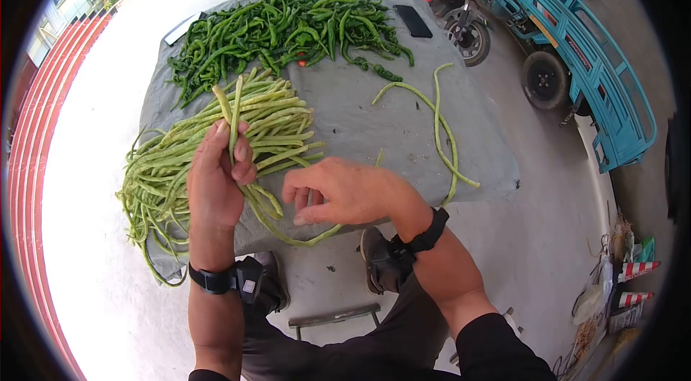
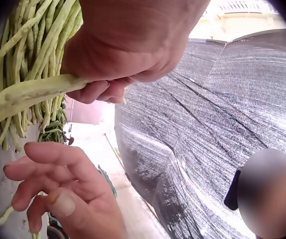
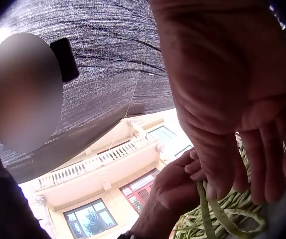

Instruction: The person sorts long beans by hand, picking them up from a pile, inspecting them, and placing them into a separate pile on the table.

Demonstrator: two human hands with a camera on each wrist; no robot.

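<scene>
In the head view my left hand (image 1: 222,179) grips a few long green beans (image 1: 235,116), their upper ends standing above the thumb and their tails trailing down over the table edge. One pale, lumpy bean (image 2: 30,97) crosses the left wrist view and passes into that hand's fingers. To the right hovers my right hand (image 1: 349,190), palm down, fingers loosely bent with nothing between them. Under and behind the left hand lies a large pile of long beans (image 1: 173,165).
Green chili peppers (image 1: 288,28) are heaped at the far side of the grey-covered table (image 1: 360,115). Single long beans (image 1: 448,138) lie at the right, below a black phone (image 1: 413,21). A blue cargo tricycle (image 1: 583,57) stands beyond. A small stool (image 1: 335,316) is between the legs.
</scene>
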